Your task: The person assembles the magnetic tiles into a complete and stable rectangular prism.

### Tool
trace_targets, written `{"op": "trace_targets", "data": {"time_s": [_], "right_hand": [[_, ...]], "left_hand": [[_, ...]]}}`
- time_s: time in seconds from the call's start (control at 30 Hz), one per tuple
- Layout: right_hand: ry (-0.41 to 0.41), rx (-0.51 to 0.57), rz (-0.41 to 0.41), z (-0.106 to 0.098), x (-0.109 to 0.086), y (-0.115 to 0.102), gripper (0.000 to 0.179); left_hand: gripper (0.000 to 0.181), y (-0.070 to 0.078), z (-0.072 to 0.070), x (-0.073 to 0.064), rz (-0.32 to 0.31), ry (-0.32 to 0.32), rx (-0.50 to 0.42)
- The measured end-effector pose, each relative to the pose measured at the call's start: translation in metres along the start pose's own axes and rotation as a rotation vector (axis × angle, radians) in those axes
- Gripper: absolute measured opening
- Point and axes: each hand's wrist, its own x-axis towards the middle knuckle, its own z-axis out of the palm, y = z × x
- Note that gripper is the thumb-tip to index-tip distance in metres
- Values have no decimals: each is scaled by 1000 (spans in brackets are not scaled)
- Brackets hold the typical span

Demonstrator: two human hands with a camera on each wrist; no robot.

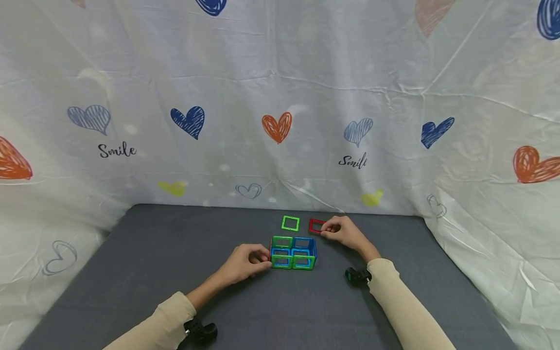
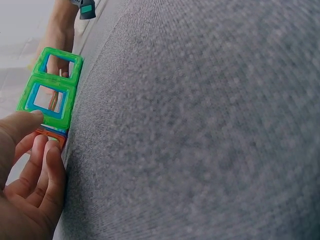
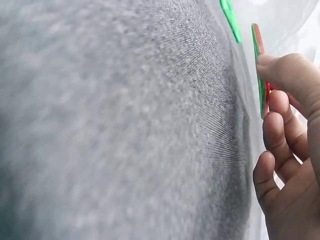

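Observation:
A small box of square magnetic tiles [image 1: 293,253], green and blue with an orange-red left side, stands on the grey cloth. My left hand [image 1: 248,262] holds it at its left end. In the left wrist view, the thumb lies on the green front tile [image 2: 50,80] and the fingers curl at the orange side tile [image 2: 52,135]. Beyond the box and to its right, my right hand [image 1: 345,233] pinches a red square tile [image 1: 313,225] between thumb and fingers. The right wrist view shows this tile edge-on, with green along one side of the red.
Behind the box, a loose green square tile [image 1: 290,223] lies on the grey tabletop [image 1: 175,233]. A white curtain [image 1: 236,146] with printed hearts hangs along the table's far edge. Black wrist devices sit below the left wrist [image 1: 201,332] and the right wrist [image 1: 358,275].

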Motion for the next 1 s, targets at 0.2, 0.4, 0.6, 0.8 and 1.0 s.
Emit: {"op": "trace_targets", "data": {"time_s": [0.2, 0.4, 0.6, 0.8, 1.0], "right_hand": [[14, 7, -64, -3, -5, -9, 4], [12, 15, -60, -6, -12, -24, 5], [26, 12, -124, -6, -18, -37, 6], [39, 3, -166, -9, -25, -49, 10], [24, 3, -179, -9, -32, -57, 8]], "left_hand": [[15, 0, -1, -1, 5, -3, 22], [14, 0, -1, 0, 7, -6, 46], [14, 0, -1, 0, -7, -2, 51], [14, 0, 0, 2, 9, 4, 53], [14, 3, 1, 0, 9, 10, 57]]}}
